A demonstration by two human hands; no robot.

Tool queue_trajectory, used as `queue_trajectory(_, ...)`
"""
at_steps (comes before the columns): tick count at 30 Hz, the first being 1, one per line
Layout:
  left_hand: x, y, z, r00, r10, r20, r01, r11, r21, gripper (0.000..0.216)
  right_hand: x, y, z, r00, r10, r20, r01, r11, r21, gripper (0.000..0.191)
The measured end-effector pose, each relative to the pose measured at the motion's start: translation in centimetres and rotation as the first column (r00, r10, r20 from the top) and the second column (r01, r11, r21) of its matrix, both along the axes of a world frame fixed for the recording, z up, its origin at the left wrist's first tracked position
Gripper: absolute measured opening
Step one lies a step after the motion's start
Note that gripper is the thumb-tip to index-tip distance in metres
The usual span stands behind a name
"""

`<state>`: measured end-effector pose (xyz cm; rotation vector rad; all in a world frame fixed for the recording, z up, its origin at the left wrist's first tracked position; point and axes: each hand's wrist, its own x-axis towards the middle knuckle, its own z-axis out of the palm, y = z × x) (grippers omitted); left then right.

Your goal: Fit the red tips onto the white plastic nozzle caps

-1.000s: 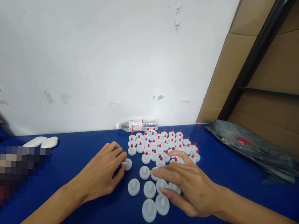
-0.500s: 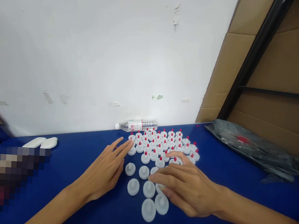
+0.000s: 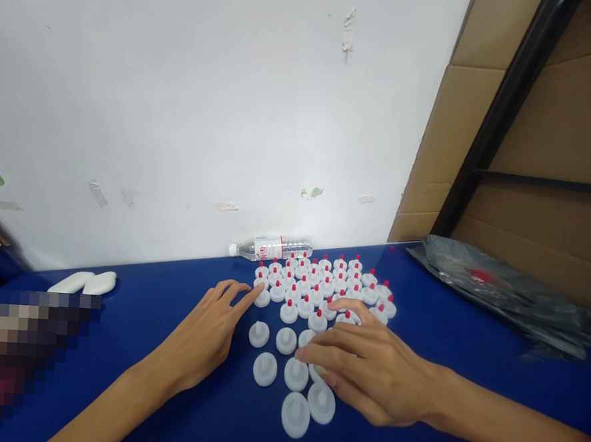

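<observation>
White nozzle caps stand in a dense cluster on the blue table; those toward the back carry small red tips, like this capped one (image 3: 288,312). Nearer me are several without red tips, including a plain white cap (image 3: 295,415). My left hand (image 3: 211,329) rests at the cluster's left side, fingers apart, its index fingertip at a red-tipped cap (image 3: 261,297). Over the right side of the caps spreads my right hand (image 3: 379,369), palm down and fingers apart. It hides some caps, and its fingertips are close to or touching others. Nothing shows held in either hand.
A clear plastic bottle (image 3: 271,247) lies on its side against the white wall. Two white rounded objects (image 3: 71,282) are at the left. A grey plastic bag (image 3: 501,293) lies at the right, before cardboard (image 3: 546,129) and a black metal frame (image 3: 480,145).
My left hand has drawn slightly back, its fingers bending, with the index fingertip now lower at the left edge of the caps. My right hand has barely moved.
</observation>
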<state>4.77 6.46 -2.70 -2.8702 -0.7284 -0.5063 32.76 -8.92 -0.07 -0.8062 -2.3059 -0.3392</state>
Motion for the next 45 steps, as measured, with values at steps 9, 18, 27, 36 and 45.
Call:
queue_trajectory(9, 0.3, 0.8, 1.3, 0.992, 0.023, 0.127, -0.024, 1.000, 0.005, 0.022, 0.0, 0.1, 0.0, 1.000, 0.002, 0.011, -0.002, 1.000, -0.013, 0.027)
queue_trajectory(18, 0.0, 0.1, 2.5, 0.951, -0.115, 0.286, 0.073, 0.986, 0.151, 0.017, 0.0, 0.0, -0.2, 0.999, -0.018, -0.036, 0.019, 1.000, 0.022, 0.029)
queue_trajectory(27, 2.8, -7.3, 2.6, 0.791, -0.519, 0.323, 0.423, 0.846, 0.324, 0.017, -1.0, -1.2, 0.8, 0.991, -0.119, -0.058, 0.116, 0.992, -0.052, 0.048)
queue_trajectory(36, 3.6, -7.2, 2.2, 0.893, -0.418, 0.167, 0.331, 0.862, 0.384, 0.016, -1.4, -1.2, -0.1, 0.995, -0.063, -0.082, 0.063, 0.998, 0.003, 0.027)
queue_trajectory(45, 3.7, -7.9, 2.4, 0.796, -0.488, 0.358, 0.545, 0.835, -0.072, 0.024, -2.0, -1.5, 0.7, 0.999, -0.050, -0.016, 0.051, 0.997, 0.065, 0.025)
